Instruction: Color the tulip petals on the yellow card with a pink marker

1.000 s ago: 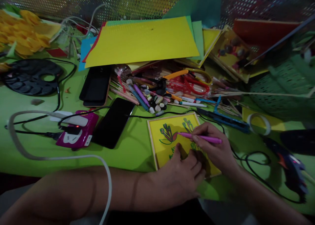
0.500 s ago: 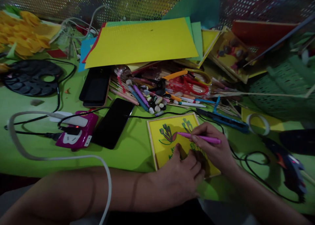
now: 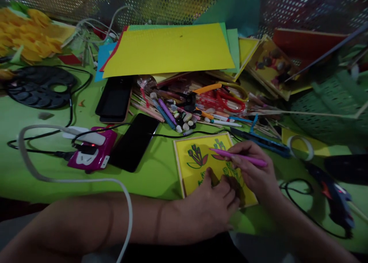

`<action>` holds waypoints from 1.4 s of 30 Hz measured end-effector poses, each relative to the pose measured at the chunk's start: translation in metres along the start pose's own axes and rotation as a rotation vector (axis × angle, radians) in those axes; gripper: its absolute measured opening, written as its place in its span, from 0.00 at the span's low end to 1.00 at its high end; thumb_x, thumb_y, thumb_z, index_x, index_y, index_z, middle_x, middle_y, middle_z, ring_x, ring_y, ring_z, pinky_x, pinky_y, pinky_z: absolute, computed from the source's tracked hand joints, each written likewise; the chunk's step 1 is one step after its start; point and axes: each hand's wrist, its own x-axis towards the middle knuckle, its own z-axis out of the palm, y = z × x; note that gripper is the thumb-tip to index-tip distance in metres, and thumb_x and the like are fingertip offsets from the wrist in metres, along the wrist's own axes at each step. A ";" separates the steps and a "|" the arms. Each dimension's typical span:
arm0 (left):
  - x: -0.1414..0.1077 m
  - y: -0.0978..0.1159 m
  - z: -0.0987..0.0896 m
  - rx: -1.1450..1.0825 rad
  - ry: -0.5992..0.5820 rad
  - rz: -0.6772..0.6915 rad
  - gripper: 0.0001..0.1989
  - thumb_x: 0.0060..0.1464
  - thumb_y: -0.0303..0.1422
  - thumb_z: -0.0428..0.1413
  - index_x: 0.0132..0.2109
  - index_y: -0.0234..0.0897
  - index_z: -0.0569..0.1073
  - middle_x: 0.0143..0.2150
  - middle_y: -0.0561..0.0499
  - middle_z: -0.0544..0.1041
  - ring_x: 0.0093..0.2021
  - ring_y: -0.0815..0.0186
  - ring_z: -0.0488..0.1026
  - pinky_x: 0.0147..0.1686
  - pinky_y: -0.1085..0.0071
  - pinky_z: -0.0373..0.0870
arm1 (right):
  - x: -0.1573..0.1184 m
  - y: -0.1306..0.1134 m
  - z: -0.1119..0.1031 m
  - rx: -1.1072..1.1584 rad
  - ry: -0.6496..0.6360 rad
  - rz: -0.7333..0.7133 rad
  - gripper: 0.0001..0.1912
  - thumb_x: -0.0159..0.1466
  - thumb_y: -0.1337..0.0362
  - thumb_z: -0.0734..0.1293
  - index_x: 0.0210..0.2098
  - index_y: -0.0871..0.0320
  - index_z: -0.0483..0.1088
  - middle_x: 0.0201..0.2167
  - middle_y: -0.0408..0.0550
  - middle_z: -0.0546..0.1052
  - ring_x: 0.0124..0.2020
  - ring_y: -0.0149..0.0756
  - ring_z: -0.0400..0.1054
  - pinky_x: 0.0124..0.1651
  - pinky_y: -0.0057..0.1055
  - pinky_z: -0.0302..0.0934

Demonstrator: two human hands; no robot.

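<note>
A yellow framed board (image 3: 188, 184) with a thin pale wooden edge lies on the green table in front of me. Tulip-like flowers drawn in green and dark outline cover it, with some leaves coloured pink. My left hand (image 3: 211, 203) rests on the board's lower part, fingers spread, hiding some drawings. Between the fingertips of my right hand (image 3: 254, 165) is a pink felt-tip pen (image 3: 241, 156). Its tip points left, at the leaf of the upper right flower; whether it touches the surface I cannot tell.
Behind the board lie pebbles, markers, sticks and scissors (image 3: 230, 102) under yellow paper sheets (image 3: 172, 52). A phone (image 3: 135, 142) and a magenta power socket (image 3: 92, 152) with cables are at left. A glue gun (image 3: 330, 198), tape roll (image 3: 300, 147) and green basket (image 3: 322, 102) stand at right.
My right hand with the pink pen has moved right, from the upper left flower's leaf to the upper right flower. My left hand stays on the board.
</note>
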 end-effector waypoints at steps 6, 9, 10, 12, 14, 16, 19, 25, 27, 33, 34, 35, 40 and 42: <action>0.000 0.002 0.006 0.000 0.014 -0.005 0.26 0.74 0.46 0.46 0.66 0.35 0.72 0.65 0.37 0.73 0.64 0.50 0.67 0.57 0.46 0.73 | 0.010 -0.008 0.005 0.015 -0.155 0.046 0.13 0.62 0.52 0.78 0.42 0.51 0.79 0.39 0.47 0.80 0.41 0.44 0.78 0.46 0.39 0.74; 0.001 0.002 0.006 0.006 0.021 0.004 0.25 0.74 0.43 0.47 0.68 0.34 0.70 0.66 0.37 0.72 0.64 0.50 0.67 0.55 0.48 0.73 | 0.013 -0.008 0.008 -0.048 -0.215 0.072 0.14 0.62 0.51 0.78 0.39 0.53 0.78 0.37 0.48 0.80 0.40 0.44 0.78 0.42 0.37 0.73; 0.001 0.002 0.005 0.010 0.029 0.001 0.25 0.74 0.42 0.47 0.68 0.34 0.70 0.66 0.37 0.72 0.64 0.50 0.67 0.55 0.48 0.73 | 0.013 -0.008 0.009 -0.056 -0.217 0.073 0.14 0.61 0.51 0.78 0.37 0.53 0.77 0.36 0.47 0.80 0.40 0.44 0.78 0.41 0.37 0.73; 0.001 0.002 0.004 0.018 0.041 -0.011 0.24 0.73 0.40 0.47 0.68 0.34 0.70 0.66 0.36 0.72 0.65 0.49 0.67 0.55 0.48 0.73 | 0.013 -0.006 0.012 -0.042 -0.205 0.076 0.14 0.60 0.52 0.79 0.35 0.53 0.76 0.33 0.45 0.79 0.38 0.43 0.78 0.42 0.37 0.73; 0.001 0.002 0.004 0.020 0.056 -0.024 0.23 0.73 0.39 0.47 0.67 0.34 0.71 0.66 0.37 0.72 0.65 0.49 0.66 0.55 0.49 0.72 | 0.011 -0.005 0.016 0.005 -0.186 0.084 0.15 0.59 0.52 0.80 0.34 0.53 0.75 0.31 0.44 0.77 0.38 0.43 0.79 0.43 0.38 0.74; 0.000 0.002 0.003 0.012 0.079 -0.021 0.22 0.73 0.37 0.46 0.66 0.34 0.73 0.64 0.38 0.73 0.64 0.50 0.67 0.55 0.49 0.73 | 0.010 -0.004 0.018 0.050 -0.179 0.093 0.15 0.59 0.52 0.80 0.32 0.52 0.74 0.30 0.43 0.77 0.40 0.45 0.80 0.45 0.39 0.75; 0.000 0.003 0.004 -0.007 0.078 -0.035 0.22 0.73 0.36 0.47 0.66 0.33 0.73 0.63 0.39 0.74 0.64 0.50 0.67 0.55 0.48 0.73 | 0.008 -0.003 0.018 0.054 -0.176 0.088 0.16 0.59 0.53 0.80 0.31 0.52 0.73 0.31 0.44 0.77 0.41 0.46 0.81 0.45 0.41 0.75; 0.000 0.003 0.006 -0.002 0.094 -0.025 0.22 0.73 0.36 0.46 0.66 0.32 0.73 0.62 0.38 0.75 0.64 0.48 0.68 0.54 0.45 0.74 | 0.007 -0.004 0.015 -0.061 -0.168 0.023 0.19 0.59 0.46 0.79 0.30 0.51 0.73 0.29 0.45 0.76 0.34 0.42 0.75 0.42 0.41 0.75; 0.001 0.003 0.005 0.006 0.082 -0.027 0.22 0.73 0.36 0.47 0.66 0.32 0.73 0.62 0.38 0.75 0.64 0.48 0.68 0.54 0.46 0.74 | 0.007 -0.005 0.014 -0.069 -0.178 0.022 0.18 0.59 0.46 0.79 0.30 0.51 0.73 0.29 0.45 0.76 0.33 0.42 0.75 0.43 0.42 0.74; 0.001 0.002 0.004 -0.003 0.089 -0.028 0.22 0.73 0.36 0.46 0.65 0.32 0.73 0.63 0.38 0.75 0.64 0.48 0.68 0.53 0.47 0.74 | 0.005 -0.005 0.014 -0.068 -0.191 0.007 0.15 0.61 0.49 0.78 0.31 0.49 0.74 0.30 0.45 0.75 0.36 0.44 0.76 0.45 0.42 0.73; 0.001 0.002 0.004 -0.005 0.091 -0.031 0.22 0.73 0.36 0.46 0.65 0.33 0.74 0.63 0.38 0.75 0.64 0.48 0.68 0.53 0.47 0.74 | 0.005 -0.005 0.014 -0.071 -0.193 0.010 0.15 0.61 0.48 0.78 0.31 0.49 0.73 0.30 0.45 0.75 0.35 0.44 0.75 0.44 0.43 0.73; 0.001 0.002 0.004 -0.006 0.090 -0.033 0.22 0.73 0.36 0.46 0.65 0.34 0.74 0.64 0.38 0.75 0.64 0.48 0.67 0.54 0.48 0.74 | 0.005 -0.006 0.014 -0.079 -0.198 0.013 0.16 0.61 0.48 0.78 0.31 0.49 0.73 0.29 0.45 0.75 0.35 0.44 0.75 0.44 0.43 0.73; 0.001 0.003 0.005 0.008 0.063 -0.018 0.23 0.73 0.37 0.46 0.67 0.33 0.72 0.65 0.38 0.73 0.66 0.48 0.67 0.56 0.48 0.72 | 0.006 -0.007 0.014 -0.125 -0.214 0.007 0.15 0.62 0.48 0.77 0.30 0.49 0.72 0.28 0.45 0.75 0.32 0.44 0.73 0.39 0.41 0.71; 0.001 0.003 0.004 0.008 0.057 -0.020 0.23 0.73 0.37 0.46 0.67 0.33 0.72 0.65 0.38 0.73 0.65 0.49 0.67 0.57 0.48 0.72 | 0.006 -0.008 0.015 -0.125 -0.210 0.006 0.14 0.61 0.50 0.77 0.30 0.49 0.73 0.28 0.45 0.75 0.31 0.43 0.73 0.37 0.40 0.70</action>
